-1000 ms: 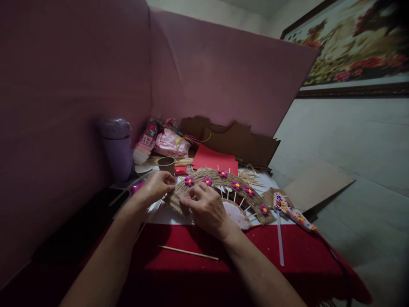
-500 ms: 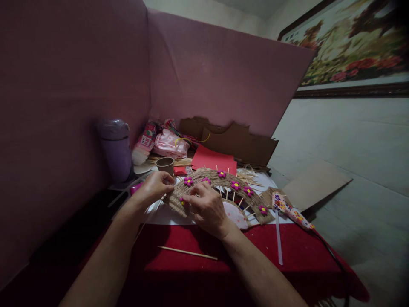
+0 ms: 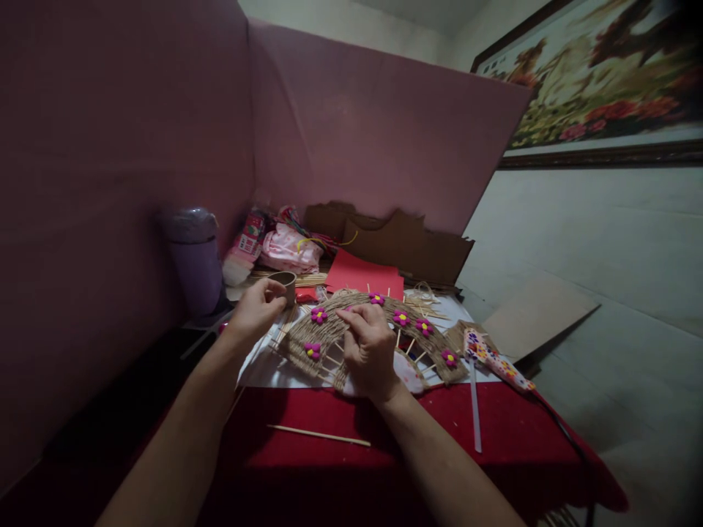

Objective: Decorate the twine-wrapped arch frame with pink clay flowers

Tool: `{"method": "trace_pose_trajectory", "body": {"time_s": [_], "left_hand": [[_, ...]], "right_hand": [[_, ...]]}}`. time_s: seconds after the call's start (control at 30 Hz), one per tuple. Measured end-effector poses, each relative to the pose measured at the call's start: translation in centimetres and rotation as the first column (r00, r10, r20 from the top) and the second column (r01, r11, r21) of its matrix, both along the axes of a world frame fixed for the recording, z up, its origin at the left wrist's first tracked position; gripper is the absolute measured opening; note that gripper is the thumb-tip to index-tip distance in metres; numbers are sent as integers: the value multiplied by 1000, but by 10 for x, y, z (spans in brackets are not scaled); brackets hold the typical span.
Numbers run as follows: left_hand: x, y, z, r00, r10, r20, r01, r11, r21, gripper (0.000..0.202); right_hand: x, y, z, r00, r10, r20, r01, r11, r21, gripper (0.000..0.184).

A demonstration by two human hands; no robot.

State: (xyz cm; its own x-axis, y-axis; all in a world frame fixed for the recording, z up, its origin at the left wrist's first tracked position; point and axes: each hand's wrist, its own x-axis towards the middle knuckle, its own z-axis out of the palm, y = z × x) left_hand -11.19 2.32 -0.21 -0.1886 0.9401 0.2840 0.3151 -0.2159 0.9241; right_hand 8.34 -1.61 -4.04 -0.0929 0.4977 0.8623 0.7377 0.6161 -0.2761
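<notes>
A fan-shaped piece wrapped in brown twine [image 3: 329, 329] lies on a white sheet [image 3: 258, 369], with thin sticks radiating through it. Several purple clay flowers with yellow centres, such as the leftmost flower [image 3: 318, 315], sit along its band. At the lower left, one purple flower [image 3: 312, 350] shows its yellow part off to one side. My left hand [image 3: 257, 313] hovers by the band's left end, fingers loosely curled and apart from the thumb. My right hand [image 3: 370, 350] is over the middle of the fan, thumb and forefinger pinched together; whatever they hold is too small to make out.
A loose stick [image 3: 318, 435] lies on the red cloth [image 3: 428, 432]. A flower-patterned glue gun [image 3: 494, 359] with a glue stick [image 3: 475, 410] rests at right. Behind stand a brown cup [image 3: 289, 281], red paper [image 3: 365, 272], torn cardboard [image 3: 400, 238] and a purple tumbler [image 3: 195, 263].
My left hand has come off the fan's left edge, moving left and up. My right hand has lifted away from the lower-left flower and shifted right, leaving that flower on the band.
</notes>
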Motion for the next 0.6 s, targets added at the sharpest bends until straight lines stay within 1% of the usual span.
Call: {"method": "trace_pose_trajectory", "body": {"time_s": [0.03,0.1,0.17,0.23,0.3,0.4,0.5,0.53,0.6], "left_hand": [[2,-2,3,992,-63,108,62,998,15,22],[7,-6,7,936,-230,265,220,973,66,22],[11,-11,9,847,-399,352,388,916,103,18],[17,-16,10,769,-497,402,500,860,105,20],[22,-19,9,728,-530,434,555,828,80,25],[29,-22,6,688,-551,472,604,795,47,27],[33,-23,2,630,-590,505,665,746,42,30],[34,-23,1,620,-595,512,674,737,40,31],[35,-23,-1,626,-592,508,677,735,22,32]], "right_hand": [[0,0,0,1000,2,4,-2,1000,-1,35],[0,0,-1,1000,7,8,-7,1000,-3,36],[0,0,-2,1000,19,1,-19,1000,-3,37],[0,-1,-1,999,51,-17,-51,999,1,38],[-1,-2,1,994,104,-38,-104,995,14,38],[-2,-5,5,981,181,-67,-178,982,60,38],[-3,-8,8,971,216,-105,-206,974,96,27],[-3,-9,9,968,224,-115,-213,972,100,22],[-4,-11,10,962,242,-124,-229,967,107,16]]}}
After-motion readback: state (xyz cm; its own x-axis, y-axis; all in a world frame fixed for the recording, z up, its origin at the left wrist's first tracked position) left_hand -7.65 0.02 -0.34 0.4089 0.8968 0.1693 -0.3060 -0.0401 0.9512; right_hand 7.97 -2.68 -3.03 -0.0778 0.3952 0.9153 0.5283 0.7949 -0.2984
